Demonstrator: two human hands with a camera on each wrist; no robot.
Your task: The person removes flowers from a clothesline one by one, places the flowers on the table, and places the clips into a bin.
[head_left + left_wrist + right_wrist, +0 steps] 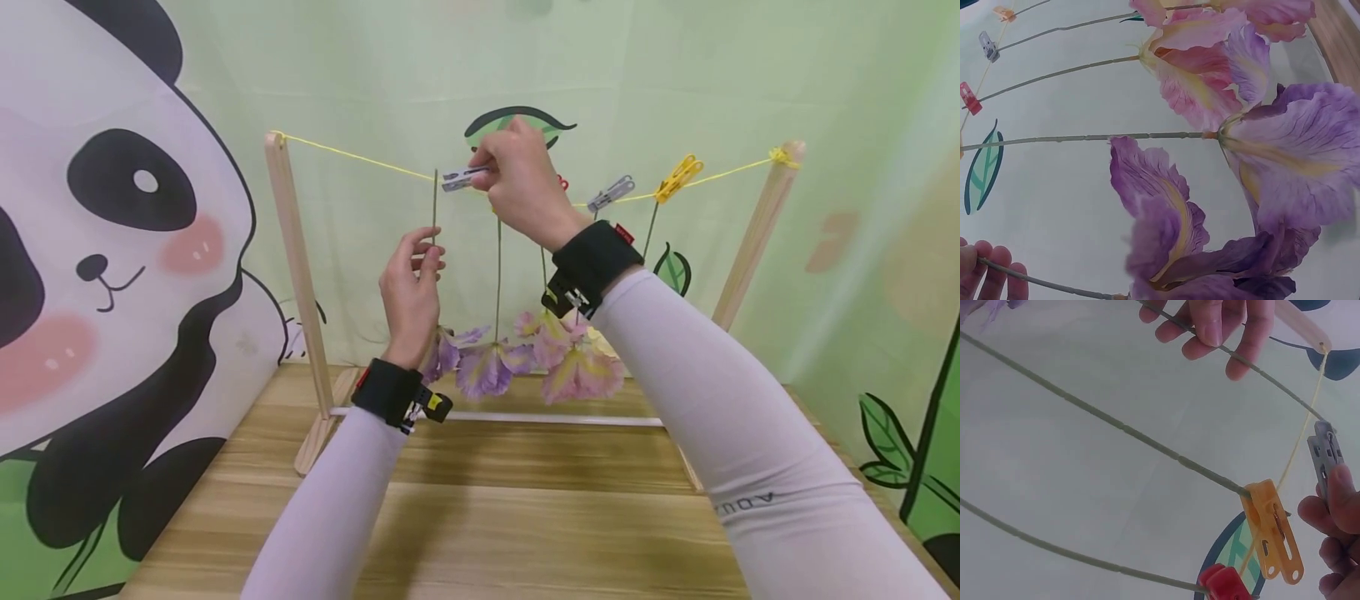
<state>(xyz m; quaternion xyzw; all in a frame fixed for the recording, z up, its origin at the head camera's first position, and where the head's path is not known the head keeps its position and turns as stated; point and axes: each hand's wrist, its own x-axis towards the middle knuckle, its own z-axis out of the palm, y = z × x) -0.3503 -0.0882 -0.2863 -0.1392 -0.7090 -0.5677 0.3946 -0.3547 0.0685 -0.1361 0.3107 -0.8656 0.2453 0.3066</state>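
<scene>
My left hand (411, 287) pinches the green stem (435, 200) of a purple artificial flower (444, 354), which hangs bloom-down. The stem's upper end stands beside the yellow string (360, 156). My right hand (525, 179) pinches a grey clothespin (461, 178) by its handle end; in the right wrist view the clothespin (1325, 453) has its tip at the stem's end near the string. Whether it bites the stem cannot be told. Just right of it, an orange-yellow clothespin (1272, 531) holds another purple flower's stem (1125, 428) on the string.
Further along hang pink flowers (583, 375) from a red clothespin (1225, 584), a grey clothespin (611, 193) and a yellow clothespin (678, 177). Wooden posts (300, 267) carry the string at both ends. A white rod (555, 418) runs low above the wooden table (555, 533).
</scene>
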